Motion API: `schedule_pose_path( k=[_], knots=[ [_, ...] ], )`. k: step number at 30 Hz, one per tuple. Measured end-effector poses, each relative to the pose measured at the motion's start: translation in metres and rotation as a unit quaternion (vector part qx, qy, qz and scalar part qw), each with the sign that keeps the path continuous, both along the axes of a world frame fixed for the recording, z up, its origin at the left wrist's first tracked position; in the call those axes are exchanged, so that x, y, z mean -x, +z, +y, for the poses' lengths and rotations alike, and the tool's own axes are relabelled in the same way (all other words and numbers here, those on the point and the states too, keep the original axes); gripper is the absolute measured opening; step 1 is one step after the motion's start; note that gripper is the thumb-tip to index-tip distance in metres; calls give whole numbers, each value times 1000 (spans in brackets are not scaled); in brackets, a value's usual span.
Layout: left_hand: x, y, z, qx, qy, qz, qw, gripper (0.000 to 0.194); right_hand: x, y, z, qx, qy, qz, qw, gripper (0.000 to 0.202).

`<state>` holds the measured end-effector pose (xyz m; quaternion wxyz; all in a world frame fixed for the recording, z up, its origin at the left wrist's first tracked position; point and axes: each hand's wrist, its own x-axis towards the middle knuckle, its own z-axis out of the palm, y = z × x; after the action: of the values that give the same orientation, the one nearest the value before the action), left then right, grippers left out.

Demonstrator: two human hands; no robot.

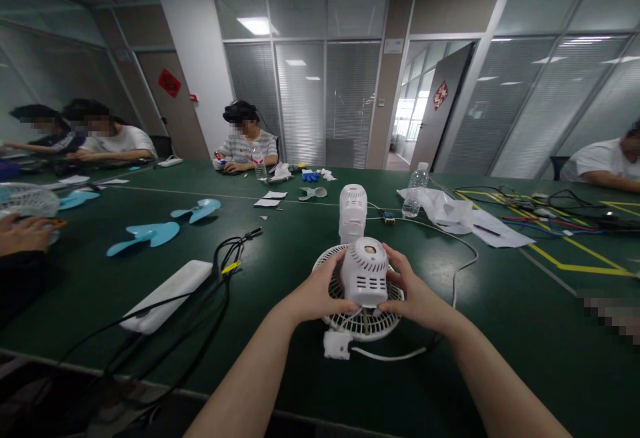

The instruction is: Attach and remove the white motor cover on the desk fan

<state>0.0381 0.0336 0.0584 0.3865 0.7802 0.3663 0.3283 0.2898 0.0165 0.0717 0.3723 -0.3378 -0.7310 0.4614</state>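
Both my hands hold a white fan motor housing [367,275] with vent slots, one from each side. My left hand [327,291] has its fingers round the left side, and my right hand [406,288] grips the right side. Under the housing lies a round white fan grille [367,331]. Just behind stands another white slotted fan part [353,208]. A small white block [338,345] sits at the grille's front edge, near a white cable [395,357]. My fingers hide the housing's sides.
Light-blue fan blades [145,237], a white power strip [167,297] and black cables [227,285] lie to the left on the green table [280,258]. A water bottle [415,191] and paper [500,230] are at right. Several people sit around; a person's hand [23,235] is at far left.
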Motion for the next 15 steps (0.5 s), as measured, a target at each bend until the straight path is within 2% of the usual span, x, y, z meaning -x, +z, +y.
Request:
schedule_pose_path(
  k=[9, 15],
  knots=[
    [-1, -2, 0, -46, 18, 36, 998, 110, 1, -6, -4, -45, -34, -68, 996, 105],
    [-2, -4, -1, -56, 24, 59, 996, 108, 1, -7, -5, -37, -47, -93, 994, 102]
  ],
)
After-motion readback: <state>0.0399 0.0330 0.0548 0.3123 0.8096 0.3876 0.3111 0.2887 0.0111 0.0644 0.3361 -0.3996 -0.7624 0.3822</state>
